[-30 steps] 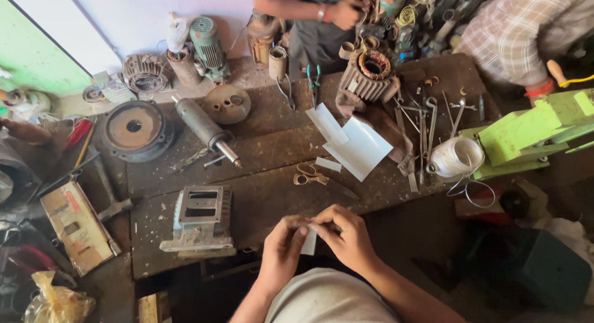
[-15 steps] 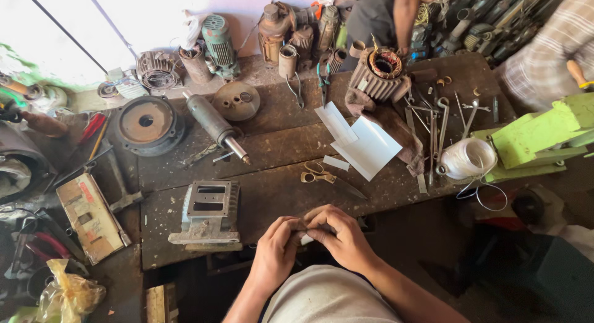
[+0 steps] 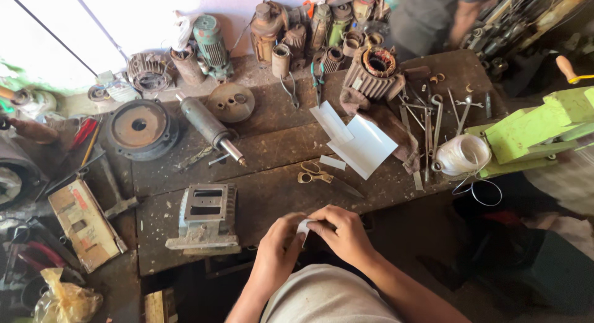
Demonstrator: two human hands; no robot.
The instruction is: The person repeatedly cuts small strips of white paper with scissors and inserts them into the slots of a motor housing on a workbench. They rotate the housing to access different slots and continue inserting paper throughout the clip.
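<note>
— White paper strip [image 3: 304,226], small and pale, sits pinched between both hands just off the near edge of the dark wooden tabletop [image 3: 272,193]. Which way does it run?

— Roughly upright, tilted slightly; most is hidden. Left hand [image 3: 276,251] and right hand [image 3: 344,234] close fingertips on it, touching. Brass-handled scissors [image 3: 315,173] and white paper sheets [image 3: 359,143] lie beyond, across bare wood.

Motor repair workshop, stator [image 3: 377,72], wrenches [image 3: 433,122], grimy workbench [image 3: 272,193]
</note>
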